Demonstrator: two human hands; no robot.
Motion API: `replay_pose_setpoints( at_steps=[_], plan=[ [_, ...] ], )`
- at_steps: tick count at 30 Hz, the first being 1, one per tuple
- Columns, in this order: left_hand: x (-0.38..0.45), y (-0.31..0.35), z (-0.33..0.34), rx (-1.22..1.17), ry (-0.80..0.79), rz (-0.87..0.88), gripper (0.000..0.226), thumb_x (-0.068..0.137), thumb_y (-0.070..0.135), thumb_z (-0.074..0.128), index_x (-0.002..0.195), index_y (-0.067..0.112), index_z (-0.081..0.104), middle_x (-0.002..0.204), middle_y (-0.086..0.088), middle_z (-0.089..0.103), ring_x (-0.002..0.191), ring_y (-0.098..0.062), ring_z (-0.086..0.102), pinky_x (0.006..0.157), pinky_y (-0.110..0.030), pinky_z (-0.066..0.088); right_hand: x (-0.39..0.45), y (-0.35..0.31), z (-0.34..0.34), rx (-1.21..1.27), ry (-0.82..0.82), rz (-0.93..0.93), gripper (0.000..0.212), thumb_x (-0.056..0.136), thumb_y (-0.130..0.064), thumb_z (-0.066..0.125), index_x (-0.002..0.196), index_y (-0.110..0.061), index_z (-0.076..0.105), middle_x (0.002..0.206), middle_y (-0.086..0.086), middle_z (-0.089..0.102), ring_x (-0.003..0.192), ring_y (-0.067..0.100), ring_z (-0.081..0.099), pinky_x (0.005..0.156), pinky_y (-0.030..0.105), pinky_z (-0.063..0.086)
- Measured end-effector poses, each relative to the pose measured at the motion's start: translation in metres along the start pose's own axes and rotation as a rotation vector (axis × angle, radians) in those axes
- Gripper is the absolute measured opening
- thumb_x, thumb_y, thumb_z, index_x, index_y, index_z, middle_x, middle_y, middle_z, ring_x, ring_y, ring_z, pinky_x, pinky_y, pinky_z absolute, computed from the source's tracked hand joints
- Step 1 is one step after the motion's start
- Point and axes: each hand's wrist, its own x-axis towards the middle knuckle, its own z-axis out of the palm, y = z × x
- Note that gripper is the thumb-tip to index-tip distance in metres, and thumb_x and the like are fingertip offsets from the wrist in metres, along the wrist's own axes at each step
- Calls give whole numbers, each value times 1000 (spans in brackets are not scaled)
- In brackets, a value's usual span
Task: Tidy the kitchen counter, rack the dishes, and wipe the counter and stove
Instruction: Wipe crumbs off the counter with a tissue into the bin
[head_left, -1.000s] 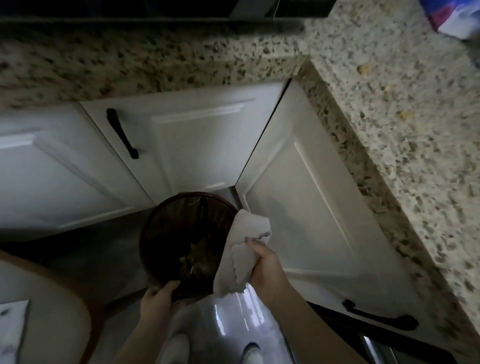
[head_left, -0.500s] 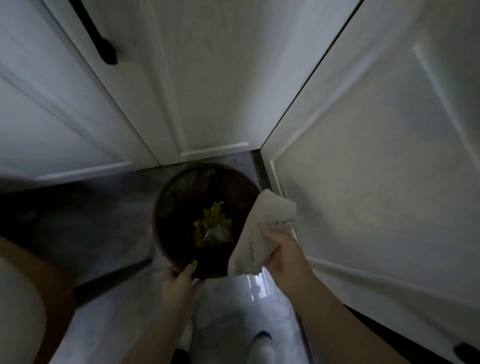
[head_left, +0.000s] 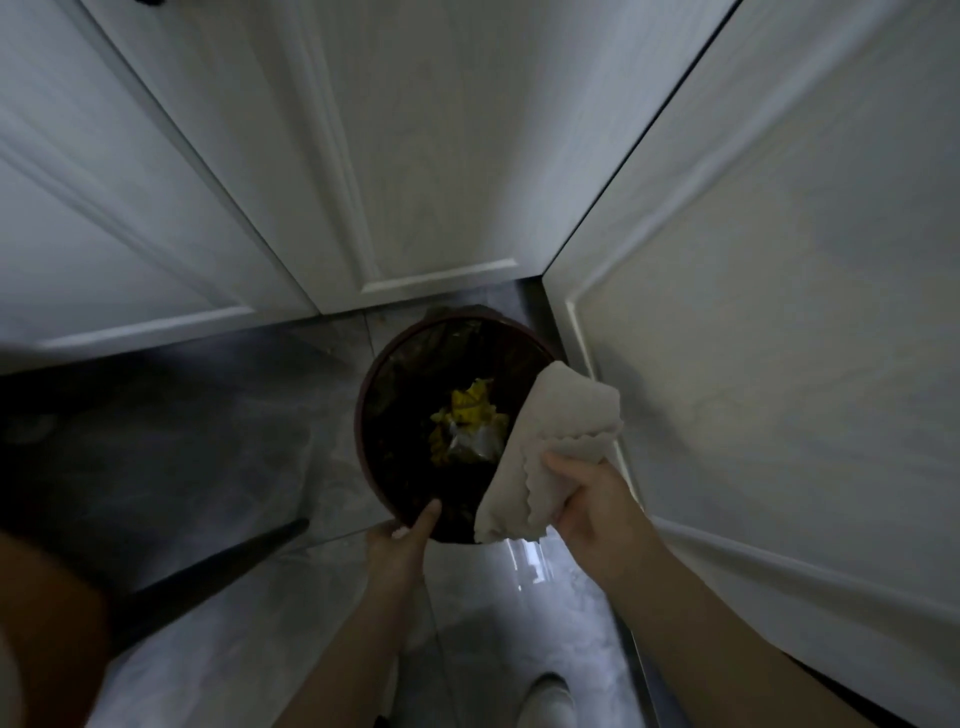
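left hand (head_left: 397, 545) grips bin (head_left: 374, 415) rim | right hand (head_left: 592, 501) clutches cloth (head_left: 556, 436) over it | scraps (head_left: 467, 426) binned | counter, stove out of view; wiping status unknown

— What fills the top of the frame?
— White cabinet doors (head_left: 426, 156), meeting at a corner.
— And lower down?
— Glossy grey floor tiles (head_left: 234, 441); a white shoe (head_left: 550, 696) at the bottom edge.

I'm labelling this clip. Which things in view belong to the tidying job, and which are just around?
In use:
cloth, gripped by right hand
trash bin, rim held by left hand
yellow scraps inside

Just around:
cabinet doors
floor
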Motion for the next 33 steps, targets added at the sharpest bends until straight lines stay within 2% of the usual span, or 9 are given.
replay_pose_setpoints(
  at_steps=[4, 10, 12, 15, 19, 21, 24, 28, 33],
  plan=[
    [-30, 30, -16, 34, 73, 43, 52, 86, 47, 61, 120, 9, 52, 109, -4, 59, 98, -24, 54, 95, -40, 44, -28, -10, 16, 29, -50, -24, 38, 87, 0, 55, 125, 0, 52, 108, 17, 66, 95, 31, 65, 75, 39, 57],
    [-132, 142, -28, -152, 28, 366, 37, 98, 30, 45, 128, 9, 52, 129, -7, 55, 103, -17, 54, 87, -27, 42, -104, -72, 75, 138, -124, -88, 38, 89, 2, 53, 127, -6, 54, 120, 18, 62, 101, 30, 63, 77, 37, 58],
    [-174, 177, -28, -175, -32, 468, 39, 98, 30, 45, 133, 13, 50, 134, -3, 52, 110, -13, 51, 95, -24, 38, -133, -101, 95, 147, -126, -97, 33, 92, -1, 50, 125, 0, 55, 121, 21, 60, 105, 34, 60, 87, 42, 54],
    [-233, 220, -29, -231, -200, 536, 34, 95, 35, 51, 125, 19, 59, 130, 0, 58, 120, -19, 52, 108, -40, 38, -181, -147, 122, 122, -187, -154, 37, 93, -3, 49, 130, 5, 50, 121, 23, 59, 114, 38, 56, 105, 49, 40],
    [-329, 272, -31, -187, -394, 687, 37, 90, 55, 46, 110, 34, 68, 121, 7, 64, 112, -12, 59, 90, -32, 50, -269, -216, 143, 191, -308, -206, 38, 88, -7, 55, 125, 1, 57, 120, 21, 63, 111, 35, 60, 102, 45, 44],
    [-377, 294, -28, -149, -471, 749, 49, 88, 61, 41, 117, 29, 65, 123, 4, 64, 115, -14, 58, 95, -36, 48, -312, -250, 147, 231, -355, -251, 42, 83, -9, 58, 123, 0, 59, 120, 21, 63, 114, 36, 58, 104, 46, 42],
    [-438, 318, -17, -143, -569, 778, 47, 95, 51, 38, 122, 21, 63, 125, -1, 63, 118, -22, 57, 104, -47, 42, -365, -292, 139, 286, -374, -339, 37, 81, -10, 58, 116, -1, 63, 116, 18, 66, 109, 32, 62, 101, 44, 44],
    [-508, 344, 2, -76, -598, 901, 47, 100, 46, 26, 118, 21, 62, 127, 2, 61, 111, -7, 58, 89, -25, 46, -428, -341, 110, 436, -353, -471, 34, 78, -9, 55, 110, -2, 65, 109, 15, 69, 96, 27, 68, 92, 41, 49],
    [-593, 370, 49, -83, -697, 921, 44, 101, 44, 23, 112, 22, 60, 118, 5, 59, 99, -7, 59, 81, -24, 45, -499, -387, 41, 572, -243, -658, 31, 86, -10, 44, 110, -5, 63, 100, 12, 71, 89, 27, 69, 86, 39, 51]
  ],
)
